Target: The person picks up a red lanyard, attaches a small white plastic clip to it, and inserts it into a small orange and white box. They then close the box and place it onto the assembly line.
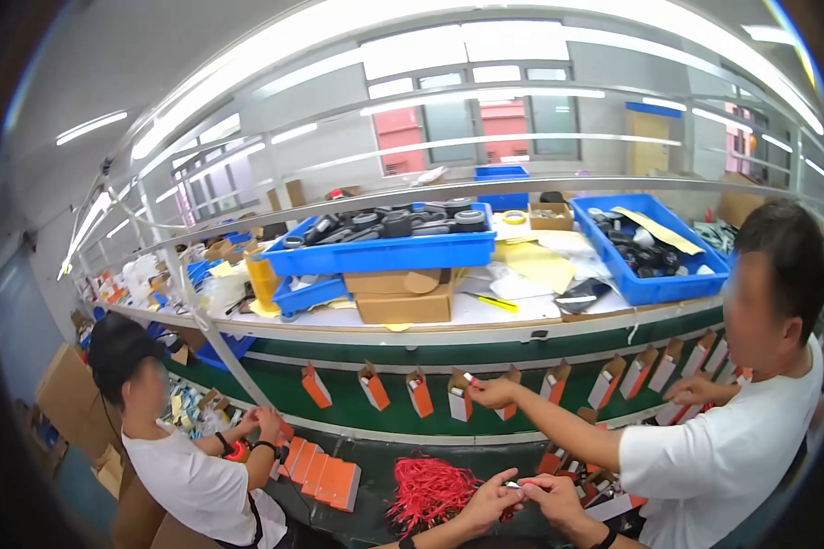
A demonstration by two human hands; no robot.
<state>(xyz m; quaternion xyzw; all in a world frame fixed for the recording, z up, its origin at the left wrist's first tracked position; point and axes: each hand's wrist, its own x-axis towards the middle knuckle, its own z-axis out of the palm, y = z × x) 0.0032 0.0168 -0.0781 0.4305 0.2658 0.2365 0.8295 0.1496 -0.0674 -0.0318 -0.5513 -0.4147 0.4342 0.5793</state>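
Observation:
My left hand (487, 506) and my right hand (558, 503) meet at the bottom of the view, fingers closed in a pinch. Between their fingertips is a small item with a shiny silver part (513, 485); something dark red shows just below it. Its exact kind is too small to make out. A tangled heap of thin red cords (430, 491) lies on the dark bench just left of my left hand. Several orange-and-white cartons and small dark items (604, 483) lie by my right hand, partly hidden by a co-worker's arm.
Open orange-and-white boxes (419, 395) stand in a row on the green conveyor (275, 375). A co-worker at right (723, 439) reaches a hand to one box; another at left (201, 471) handles something beside stacked orange boxes (331, 482). Blue bins (384, 256) fill the shelf above.

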